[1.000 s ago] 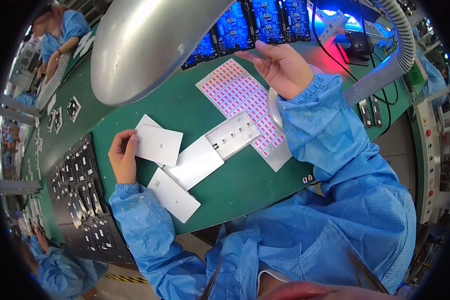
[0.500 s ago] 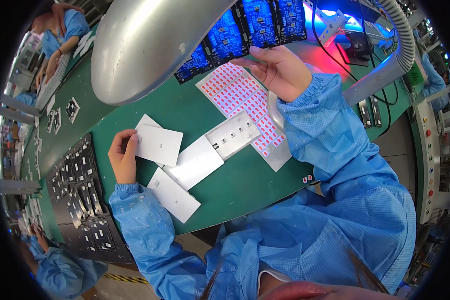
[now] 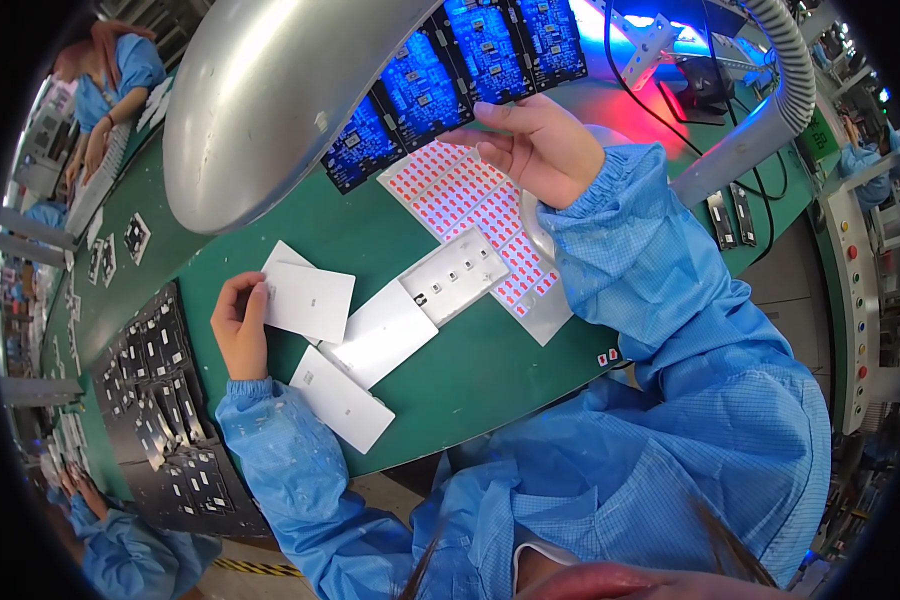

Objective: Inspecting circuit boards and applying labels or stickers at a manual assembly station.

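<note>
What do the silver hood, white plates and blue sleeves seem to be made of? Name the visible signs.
Silver hood: painted metal or plastic, hard to tell; smooth satin sheen.
White plates: probably smooth plastic; flat, even faces, faint sheen.
Blue sleeves: apparently woven fabric, matte; soft creases, fine grid.

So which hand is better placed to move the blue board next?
Probably the right hand: it holds the blue board by its near edge. The left hand is farther off, at a white plate.
</note>
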`<state>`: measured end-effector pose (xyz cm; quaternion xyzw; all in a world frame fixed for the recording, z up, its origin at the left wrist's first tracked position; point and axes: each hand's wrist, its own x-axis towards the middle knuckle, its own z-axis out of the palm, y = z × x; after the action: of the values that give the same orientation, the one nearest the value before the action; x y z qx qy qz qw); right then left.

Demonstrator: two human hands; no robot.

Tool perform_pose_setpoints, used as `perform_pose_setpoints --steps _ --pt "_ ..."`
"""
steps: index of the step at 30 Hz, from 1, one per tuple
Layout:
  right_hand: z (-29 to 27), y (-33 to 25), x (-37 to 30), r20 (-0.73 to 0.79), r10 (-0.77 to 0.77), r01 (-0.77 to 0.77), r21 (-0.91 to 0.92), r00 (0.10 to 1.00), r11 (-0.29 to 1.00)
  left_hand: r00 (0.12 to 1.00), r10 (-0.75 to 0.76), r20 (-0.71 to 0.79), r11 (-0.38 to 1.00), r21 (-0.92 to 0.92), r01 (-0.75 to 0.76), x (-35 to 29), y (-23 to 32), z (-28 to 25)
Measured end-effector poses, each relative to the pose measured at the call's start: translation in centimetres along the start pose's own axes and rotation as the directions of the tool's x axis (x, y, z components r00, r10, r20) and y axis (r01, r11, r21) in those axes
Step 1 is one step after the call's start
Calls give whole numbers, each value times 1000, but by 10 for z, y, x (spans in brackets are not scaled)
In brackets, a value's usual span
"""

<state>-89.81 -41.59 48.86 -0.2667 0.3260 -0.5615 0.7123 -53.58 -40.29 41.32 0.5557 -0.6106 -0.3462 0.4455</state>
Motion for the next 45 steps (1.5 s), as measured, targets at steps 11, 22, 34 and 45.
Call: perform_pose_setpoints --steps 11,22,34,45 --pt "1 7 3 37 29 -27 -42 999 999 1000 -18 -10 999 28 19 -3 0 -4" --pt "13 24 -3 186 40 -52 60 982 997 892 429 140 888 -244 -389 -12 41 17" --pt "-4 21 -14 146 -19 -1 139 989 990 977 113 179 899 -437 -24 -29 112 61" --pt "24 28 -51 395 34 106 -327 918 939 973 -192 130 768 -598 231 -52 123 80"
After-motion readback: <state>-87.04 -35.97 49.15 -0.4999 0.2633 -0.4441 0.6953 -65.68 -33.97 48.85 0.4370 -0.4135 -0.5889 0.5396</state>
